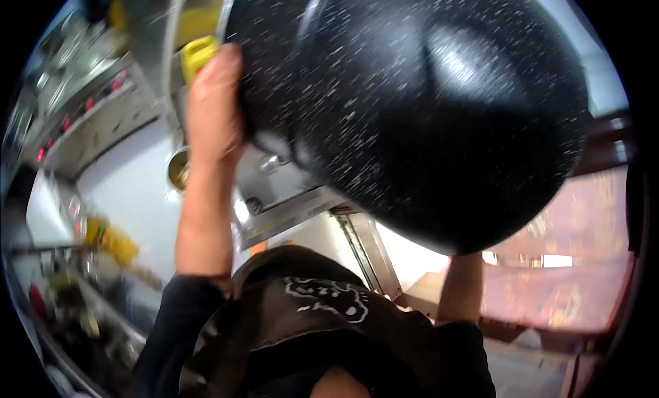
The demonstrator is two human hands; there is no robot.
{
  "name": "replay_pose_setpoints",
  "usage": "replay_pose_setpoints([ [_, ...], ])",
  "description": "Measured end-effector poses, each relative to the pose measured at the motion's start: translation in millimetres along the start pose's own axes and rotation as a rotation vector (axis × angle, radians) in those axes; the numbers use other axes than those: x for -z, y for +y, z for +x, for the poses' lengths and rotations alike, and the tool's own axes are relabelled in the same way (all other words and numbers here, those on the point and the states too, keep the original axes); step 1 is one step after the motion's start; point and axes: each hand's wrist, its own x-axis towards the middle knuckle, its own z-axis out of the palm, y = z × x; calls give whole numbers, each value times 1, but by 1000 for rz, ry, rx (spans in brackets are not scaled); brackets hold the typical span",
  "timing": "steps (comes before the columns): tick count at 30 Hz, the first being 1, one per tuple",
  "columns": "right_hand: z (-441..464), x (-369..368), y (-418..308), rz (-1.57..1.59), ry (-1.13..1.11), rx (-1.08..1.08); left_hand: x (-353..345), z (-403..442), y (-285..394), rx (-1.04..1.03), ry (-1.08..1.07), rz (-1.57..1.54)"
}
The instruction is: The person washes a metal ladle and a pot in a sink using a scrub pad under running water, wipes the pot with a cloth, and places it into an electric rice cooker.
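A large, dark, rounded vessel, like a big pot or tub, is raised and tilted in front of me. Its black surface carries white flecks, smeared by motion, and a pale rim shows at its upper left. My left hand is closed on that side, with the thumb against the wall. Beside the fingers sits a yellow piece; whether it is a handle or something separate I cannot tell. Of my right arm only the forearm shows below the vessel, the hand being hidden behind it.
Below the vessel is a metal sink or counter. At left stands a steel appliance with a row of red knobs, near a small pot and yellow packages. A reddish surface lies at right.
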Motion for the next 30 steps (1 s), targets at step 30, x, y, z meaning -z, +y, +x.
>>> replay_pose_setpoints([
  [30, -405, 53, 338, 71, 77, -1630, -351, -247, -91, 341, -1743, 232],
])
